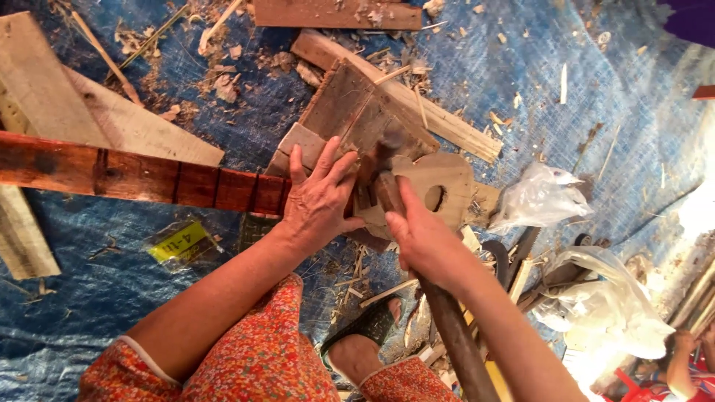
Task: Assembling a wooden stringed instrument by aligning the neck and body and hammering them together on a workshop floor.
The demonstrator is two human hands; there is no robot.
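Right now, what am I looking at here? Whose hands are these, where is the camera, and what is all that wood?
The camera sits on a person's head and looks down, so the two bare arms coming up from the bottom are that person's own. The left hand presses flat on the end of a long reddish wooden bar, where it meets a pale cut-out wooden piece with a round hole. The right hand grips a hammer by its wooden handle; the head is blurred near the joint. Everything lies on a blue tarp littered with planks, offcuts and shavings. Clear plastic bags lie to the right. A sandalled foot shows below, and another person's arm appears at the lower right corner.
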